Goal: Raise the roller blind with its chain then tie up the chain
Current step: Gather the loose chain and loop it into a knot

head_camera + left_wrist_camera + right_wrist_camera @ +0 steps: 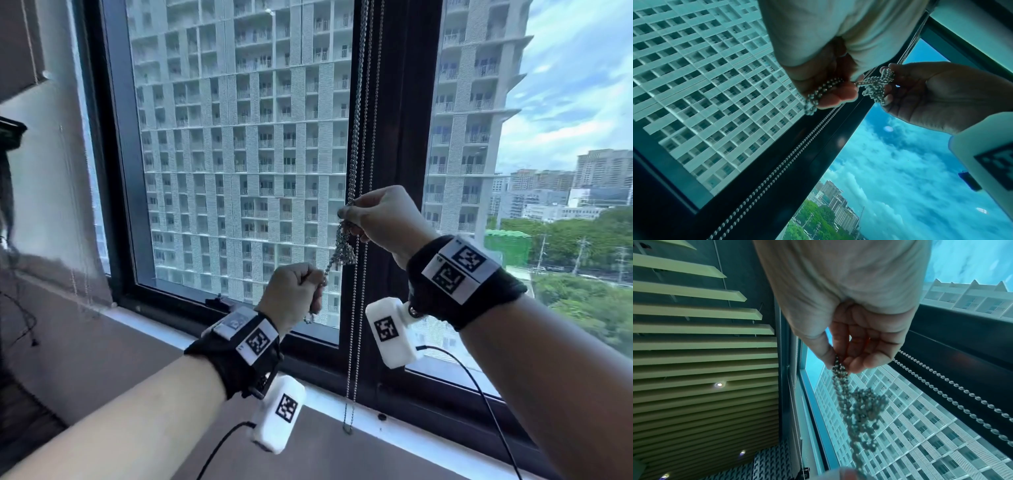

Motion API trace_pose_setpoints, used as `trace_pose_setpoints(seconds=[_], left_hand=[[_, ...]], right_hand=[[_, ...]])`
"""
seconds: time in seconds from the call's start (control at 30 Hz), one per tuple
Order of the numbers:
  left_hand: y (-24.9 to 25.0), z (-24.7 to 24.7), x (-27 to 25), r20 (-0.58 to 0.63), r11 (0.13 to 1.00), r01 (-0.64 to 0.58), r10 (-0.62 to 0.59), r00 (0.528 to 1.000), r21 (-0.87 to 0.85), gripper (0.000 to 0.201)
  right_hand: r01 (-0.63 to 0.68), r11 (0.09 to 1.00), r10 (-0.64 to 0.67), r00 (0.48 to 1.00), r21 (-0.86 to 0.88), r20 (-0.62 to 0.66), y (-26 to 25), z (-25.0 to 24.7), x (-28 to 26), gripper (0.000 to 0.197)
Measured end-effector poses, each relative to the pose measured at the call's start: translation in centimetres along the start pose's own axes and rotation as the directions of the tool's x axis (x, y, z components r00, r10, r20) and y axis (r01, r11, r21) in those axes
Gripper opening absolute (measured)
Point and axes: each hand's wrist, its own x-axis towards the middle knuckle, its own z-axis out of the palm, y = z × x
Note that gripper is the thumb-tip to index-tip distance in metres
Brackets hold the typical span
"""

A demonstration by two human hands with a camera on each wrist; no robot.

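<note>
A metal bead chain (356, 120) hangs down along the dark window mullion (400, 102). Part of it is bunched into a knot (342, 251) between my hands. My right hand (350, 213) pinches the chain just above the knot. My left hand (317, 286), lower and to the left, grips the strands coming out of the knot in a fist, and a short tail (308, 320) hangs below it. In the left wrist view the chain (824, 91) runs through my left hand (838, 91) to the knot (875, 86). In the right wrist view my right hand (840, 363) holds the knot (865, 402) dangling. The blind itself is out of view.
A second chain loop (352, 342) hangs free beside the mullion down to the pale window sill (428, 442). The window glass (239, 154) lies just behind my hands. A dark object (10, 137) and loose cables (24, 318) are at the far left.
</note>
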Motion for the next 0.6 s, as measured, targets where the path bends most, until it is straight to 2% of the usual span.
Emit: trace_pose_setpoints(seconds=[0.13, 0.23, 0.3, 0.37, 0.47, 0.6], left_hand=[[-0.3, 0.7, -0.7, 0.107, 0.983, 0.102, -0.086, 0.99, -0.154, 0.018], [0.9, 1.1, -0.9, 0.186, 0.909, 0.183, -0.119, 0.975, -0.374, 0.014], [1.6, 1.4, -0.7, 0.204, 0.881, 0.189, -0.108, 0.973, -0.433, 0.014], [2.1, 1.8, -0.6, 0.191, 0.871, 0.176, -0.096, 0.977, -0.458, 0.015], [2.0, 2.5, -0.9, 0.149, 0.885, 0.127, -0.066, 0.987, -0.449, 0.003], [0.5, 3.1, -1.4, 0.05, 0.935, 0.051, -0.036, 0.998, -0.351, 0.016]], right_hand=[[0.021, 0.999, -0.021, 1.0, -0.032, 0.006, 0.7, 0.0, -0.1, 0.015], [0.049, 0.997, -0.048, 0.999, -0.058, 0.008, 1.1, 0.0, 0.0, 0.015], [0.057, 0.996, -0.057, 0.998, -0.062, 0.003, 1.3, 0.0, 0.0, 0.015], [0.062, 0.996, -0.062, 0.998, -0.061, 0.0, 1.4, -0.1, 0.1, 0.015], [0.06, 0.997, -0.06, 0.998, -0.055, 0.0, 1.6, -0.2, 0.0, 0.016], [0.047, 0.999, -0.047, 0.999, -0.004, 0.011, 2.0, -0.4, 0.0, 0.017]])
